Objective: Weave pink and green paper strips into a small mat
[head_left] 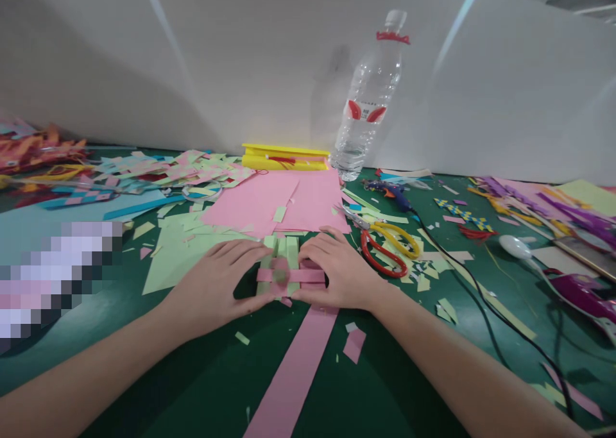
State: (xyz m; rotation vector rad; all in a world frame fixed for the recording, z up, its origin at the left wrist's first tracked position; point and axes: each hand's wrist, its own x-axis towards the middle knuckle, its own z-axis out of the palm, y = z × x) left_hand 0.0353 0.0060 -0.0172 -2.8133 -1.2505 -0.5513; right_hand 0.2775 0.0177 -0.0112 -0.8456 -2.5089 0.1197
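Between my two hands is a small weave of pale green and pink paper strips (291,252), with one pink strip crossing the green ones. My left hand (214,287) grips its left side, thumb at the near edge and fingers at the far edge. Closed on the right side, my right hand (341,268) has its thumb at the near edge and its fingertips bent over the strips. A wide pink paper strip (301,361) runs from beneath the right hand toward me. Pink sheets (274,197) and a pale green sheet (168,258) lie just beyond.
Scissors (385,252) with red and yellow handles lie right of my right hand. A clear bottle (370,98) leans against the white wall behind a glue gun (397,194) with a black cord. A yellow holder (286,159), paper scraps (192,165) and a white spoon (514,247) surround the work.
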